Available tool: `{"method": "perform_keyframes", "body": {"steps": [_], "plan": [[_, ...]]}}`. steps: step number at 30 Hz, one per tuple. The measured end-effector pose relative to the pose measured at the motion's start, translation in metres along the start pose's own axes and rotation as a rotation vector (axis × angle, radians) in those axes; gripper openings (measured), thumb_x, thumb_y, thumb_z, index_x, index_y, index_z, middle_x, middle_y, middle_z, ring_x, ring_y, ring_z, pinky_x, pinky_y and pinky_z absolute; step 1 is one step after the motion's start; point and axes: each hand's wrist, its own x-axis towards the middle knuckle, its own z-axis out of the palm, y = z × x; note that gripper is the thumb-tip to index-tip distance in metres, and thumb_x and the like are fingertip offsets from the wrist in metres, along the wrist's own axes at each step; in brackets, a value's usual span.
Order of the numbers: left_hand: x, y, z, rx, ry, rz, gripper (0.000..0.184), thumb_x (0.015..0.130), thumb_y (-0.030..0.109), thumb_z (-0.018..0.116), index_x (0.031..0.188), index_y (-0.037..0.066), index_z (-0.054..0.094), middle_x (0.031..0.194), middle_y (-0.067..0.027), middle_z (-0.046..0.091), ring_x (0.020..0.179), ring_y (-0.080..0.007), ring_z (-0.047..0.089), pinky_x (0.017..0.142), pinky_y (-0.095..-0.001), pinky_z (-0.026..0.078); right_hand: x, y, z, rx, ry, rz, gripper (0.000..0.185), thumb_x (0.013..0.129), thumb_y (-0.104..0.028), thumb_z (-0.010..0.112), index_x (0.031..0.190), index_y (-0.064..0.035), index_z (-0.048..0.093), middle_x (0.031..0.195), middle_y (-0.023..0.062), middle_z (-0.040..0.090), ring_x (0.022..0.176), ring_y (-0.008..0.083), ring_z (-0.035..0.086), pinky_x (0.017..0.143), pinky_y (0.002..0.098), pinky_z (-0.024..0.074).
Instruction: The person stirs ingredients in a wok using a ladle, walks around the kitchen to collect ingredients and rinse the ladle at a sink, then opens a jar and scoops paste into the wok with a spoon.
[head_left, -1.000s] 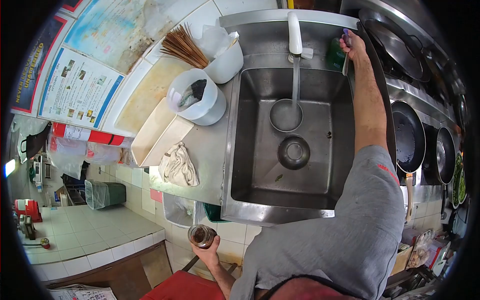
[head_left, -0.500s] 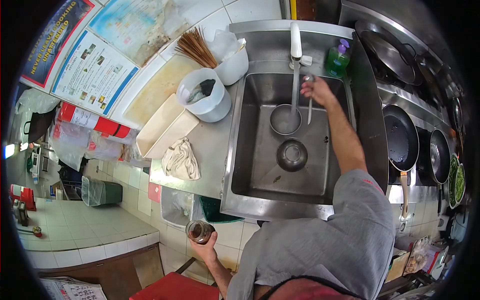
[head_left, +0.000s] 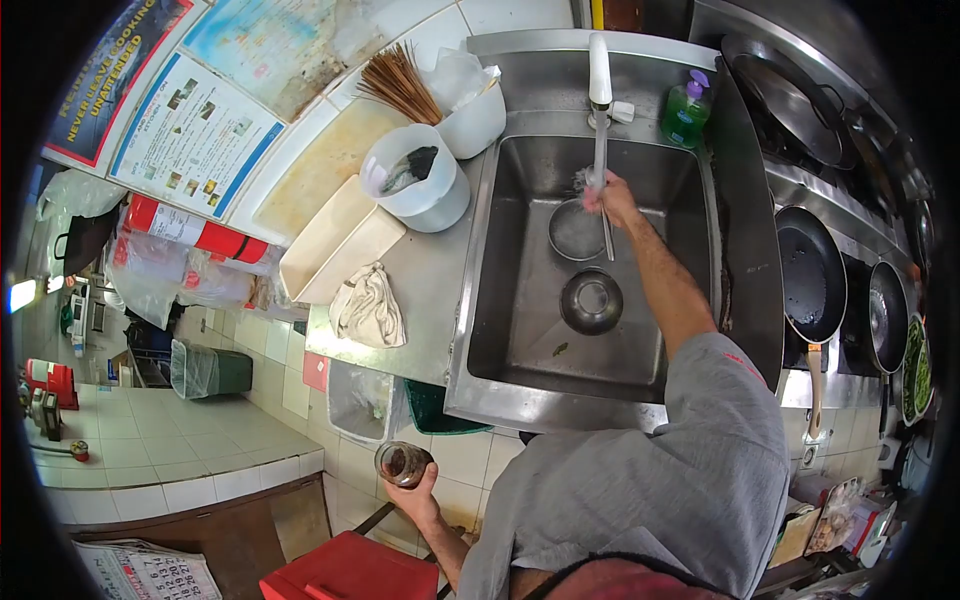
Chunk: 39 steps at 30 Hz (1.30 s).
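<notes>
Under the stream from the white faucet, my right hand is closed round a metal spoon, its handle pointing down over the sink. Below that hand a round metal bowl holds water. A smaller metal bowl lies beside it on the sink floor. My left hand, low and left of the sink, grips a glass jar with dark brown contents. A green soap bottle with a purple pump stands at the sink's back right corner.
Left of the sink are a plastic tub, another with sticks, a cream tray and a cloth. Pans sit on the stove at right. A red seat and a bin are below.
My right hand has moved from the soap bottle down and left into the water stream, with the spoon. The left hand still holds the jar at about the same place.
</notes>
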Motion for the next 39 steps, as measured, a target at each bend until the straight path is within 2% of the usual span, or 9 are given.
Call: {"method": "perform_keyframes", "body": {"steps": [2,6,12,14,18,26,29,32,39], "plan": [[0.0,0.001,0.002,0.004,-0.004,-0.002,0.074,0.054,0.008,0.085,0.115,0.0,0.046,0.106,-0.0087,0.052,0.097,-0.0188,0.052,0.087,-0.0324,0.044,0.007,0.009,-0.013,-0.27,-0.028,-0.058,0.013,0.089,-0.012,0.042,0.099,-0.0084,0.05,0.059,0.0045,0.047,0.039,0.0136,0.044,0.03,0.0258,0.032],[0.004,-0.001,0.007,0.028,-0.012,0.014,0.074,0.054,0.01,0.085,0.116,0.0,0.046,0.107,-0.0087,0.052,0.097,-0.0191,0.052,0.087,-0.0328,0.044,-0.008,-0.001,-0.007,-0.06,0.101,0.153,0.014,0.09,-0.015,0.042,0.099,-0.0077,0.05,0.058,0.0051,0.046,0.04,0.0133,0.044,0.03,0.0262,0.03],[0.007,0.0,0.01,0.047,-0.05,0.037,0.074,0.055,0.01,0.085,0.116,0.0,0.046,0.107,-0.0093,0.051,0.097,-0.0196,0.052,0.087,-0.0327,0.044,0.009,0.039,-0.016,0.044,-0.037,0.112,0.03,0.089,-0.005,0.038,0.119,-0.0038,0.041,0.078,0.0107,0.056,0.051,0.0162,0.054,0.036,0.0282,0.0406],[0.006,0.005,0.013,0.047,-0.06,0.034,0.073,0.055,0.01,0.085,0.116,0.0,0.046,0.107,-0.0095,0.051,0.097,-0.0196,0.052,0.087,-0.0325,0.044,-0.007,0.026,-0.002,0.227,0.036,0.102,0.043,0.086,0.004,0.039,0.126,-0.0092,0.037,0.085,0.012,0.054,0.049,0.018,0.053,0.039,0.0299,0.0477],[0.006,0.008,0.015,0.052,-0.06,0.019,0.071,0.056,0.009,0.084,0.115,-0.001,0.045,0.106,-0.0097,0.051,0.096,-0.0196,0.052,0.086,-0.0318,0.044,-0.014,0.019,-0.004,0.101,-0.031,0.019,0.046,0.085,0.004,0.036,0.129,-0.0095,0.034,0.09,0.0138,0.054,0.05,0.0196,0.055,0.043,0.0302,0.052],[0.012,0.005,0.015,0.06,-0.093,0.008,0.073,0.057,0.007,0.084,0.117,-0.002,0.044,0.106,-0.01,0.051,0.096,-0.0196,0.052,0.086,-0.032,0.044,0.007,0.016,-0.007,-0.269,-0.044,0.071,0.021,0.091,-0.026,0.05,0.098,-0.0082,0.058,0.079,0.0062,0.056,0.049,0.0106,0.052,0.034,0.0235,0.0328],[0.013,0.009,0.019,0.057,-0.076,0.027,0.073,0.057,0.006,0.083,0.118,-0.002,0.043,0.107,-0.0102,0.051,0.097,-0.02,0.052,0.086,-0.0322,0.044,-0.008,0.007,0.002,-0.01,-0.043,0.002,0.024,0.088,-0.03,0.057,0.092,-0.0067,0.061,0.079,0.0022,0.056,0.056,0.0075,0.051,0.041,0.0203,0.0334],[0.014,0.007,0.017,0.079,-0.073,0.017,0.074,0.056,0.006,0.083,0.118,-0.002,0.043,0.107,-0.0104,0.051,0.097,-0.0202,0.052,0.086,-0.0322,0.044,0.004,0.016,-0.011,-0.073,-0.228,-0.066,0.023,0.086,-0.027,0.061,0.093,-0.0055,0.061,0.08,-0.0012,0.055,0.063,0.0058,0.048,0.048,0.0188,0.0339],[0.017,0.009,0.018,0.126,-0.099,0.01,0.074,0.056,0.006,0.083,0.119,-0.001,0.043,0.108,-0.01,0.05,0.097,-0.0201,0.052,0.086,-0.0319,0.044,0.006,-0.003,-0.01,0.016,-0.234,-0.017,0.022,0.083,-0.027,0.064,0.094,-0.008,0.064,0.079,-0.0041,0.056,0.065,0.0047,0.046,0.05,0.0193,0.0333]]}}
